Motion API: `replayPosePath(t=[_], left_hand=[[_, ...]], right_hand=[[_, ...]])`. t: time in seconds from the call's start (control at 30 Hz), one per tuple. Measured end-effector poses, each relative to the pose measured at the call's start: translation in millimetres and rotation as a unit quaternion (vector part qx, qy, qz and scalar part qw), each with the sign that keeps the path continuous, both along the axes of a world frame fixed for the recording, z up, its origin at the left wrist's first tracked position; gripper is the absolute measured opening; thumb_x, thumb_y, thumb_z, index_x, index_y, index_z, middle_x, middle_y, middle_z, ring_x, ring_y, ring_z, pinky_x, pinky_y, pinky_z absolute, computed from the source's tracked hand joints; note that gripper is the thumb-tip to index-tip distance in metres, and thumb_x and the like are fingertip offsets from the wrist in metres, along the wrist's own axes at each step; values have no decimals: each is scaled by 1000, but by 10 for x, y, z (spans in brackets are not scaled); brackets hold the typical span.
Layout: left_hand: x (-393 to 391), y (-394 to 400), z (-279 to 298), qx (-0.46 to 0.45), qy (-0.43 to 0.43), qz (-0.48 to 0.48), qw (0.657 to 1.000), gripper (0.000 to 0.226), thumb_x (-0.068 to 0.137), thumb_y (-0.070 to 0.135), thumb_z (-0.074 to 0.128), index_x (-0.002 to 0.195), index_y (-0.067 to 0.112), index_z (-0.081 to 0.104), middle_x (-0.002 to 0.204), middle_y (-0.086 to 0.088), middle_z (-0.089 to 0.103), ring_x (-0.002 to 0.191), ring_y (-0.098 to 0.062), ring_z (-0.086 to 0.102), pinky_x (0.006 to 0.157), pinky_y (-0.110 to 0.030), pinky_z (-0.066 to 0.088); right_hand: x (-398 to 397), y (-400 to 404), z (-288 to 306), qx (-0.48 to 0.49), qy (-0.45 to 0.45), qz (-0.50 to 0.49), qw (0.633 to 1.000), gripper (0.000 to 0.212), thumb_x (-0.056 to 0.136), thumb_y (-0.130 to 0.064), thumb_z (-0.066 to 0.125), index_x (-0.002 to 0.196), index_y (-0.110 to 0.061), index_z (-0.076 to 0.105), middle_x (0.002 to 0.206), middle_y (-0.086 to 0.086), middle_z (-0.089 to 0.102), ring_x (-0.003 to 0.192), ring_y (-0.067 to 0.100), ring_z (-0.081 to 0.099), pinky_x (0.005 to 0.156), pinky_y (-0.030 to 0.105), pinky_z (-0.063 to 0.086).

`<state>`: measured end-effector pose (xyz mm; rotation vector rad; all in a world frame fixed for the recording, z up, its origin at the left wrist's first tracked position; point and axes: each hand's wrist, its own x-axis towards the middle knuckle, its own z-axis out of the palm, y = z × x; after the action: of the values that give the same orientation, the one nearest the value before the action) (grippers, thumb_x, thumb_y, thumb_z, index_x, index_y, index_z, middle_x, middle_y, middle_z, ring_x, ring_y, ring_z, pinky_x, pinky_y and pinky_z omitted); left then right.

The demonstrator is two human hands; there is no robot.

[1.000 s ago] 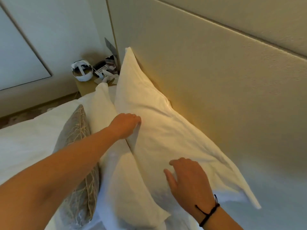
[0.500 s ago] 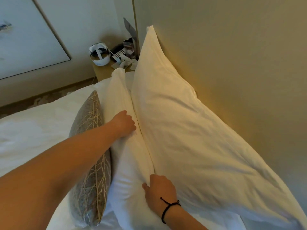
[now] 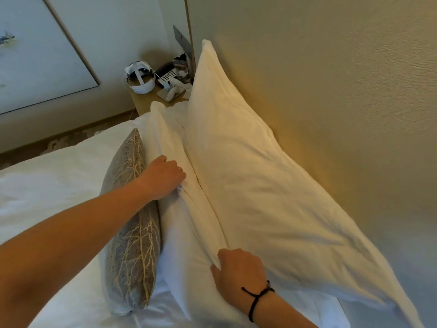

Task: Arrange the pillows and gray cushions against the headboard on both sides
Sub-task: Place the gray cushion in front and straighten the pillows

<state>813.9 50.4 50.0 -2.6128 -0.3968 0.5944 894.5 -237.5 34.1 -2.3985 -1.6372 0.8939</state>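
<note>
A large white pillow (image 3: 255, 185) leans upright against the beige padded headboard (image 3: 331, 91). In front of it stands a second white pillow (image 3: 189, 233). A gray cushion (image 3: 132, 228) with a pale branch pattern leans on that pillow's front. My left hand (image 3: 163, 177) grips the top edge of the second pillow, fingers curled into the fabric. My right hand (image 3: 238, 271), with a black cord on the wrist, pinches the same pillow's edge nearer to me, beside the big pillow.
White bedding (image 3: 47, 185) covers the bed to the left. A wooden nightstand (image 3: 146, 102) beyond the pillows carries a white headset (image 3: 140, 76), a phone and small items. A framed picture (image 3: 35, 55) hangs on the far wall.
My right hand left the face of the big pillow and took hold of the second pillow's edge. My left hand shifted from the gap onto that pillow's top edge. The view moved closer.
</note>
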Motion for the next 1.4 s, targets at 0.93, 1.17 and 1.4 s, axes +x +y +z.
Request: replayPosePath(t=[0.93, 1.17, 1.4], left_hand=[[489, -45, 253, -137, -95, -106, 980, 21, 96, 41, 51, 100, 28, 68, 99, 11, 65, 99, -16, 53, 84, -33, 38], [453, 368, 408, -32, -26, -24, 999, 24, 100, 30, 46, 120, 33, 59, 118, 7, 60, 112, -18, 53, 87, -32, 38], [592, 373, 157, -122, -123, 110, 979, 19, 101, 23, 42, 106, 23, 61, 102, 4, 54, 106, -23, 59, 82, -30, 39]], right_hand=[[436, -314, 323, 170, 36, -175, 969, 45, 100, -37, 46, 61, -21, 29, 52, -3, 37, 49, 18, 39, 51, 37, 31], [349, -323, 443, 170, 1, -98, 981, 43, 100, -44, 38, 62, -28, 25, 49, -4, 33, 44, 13, 31, 44, 26, 20], [510, -325, 228, 96, -112, -93, 985, 35, 103, -46, 25, 76, -25, 33, 57, -7, 36, 47, 11, 32, 44, 28, 17]])
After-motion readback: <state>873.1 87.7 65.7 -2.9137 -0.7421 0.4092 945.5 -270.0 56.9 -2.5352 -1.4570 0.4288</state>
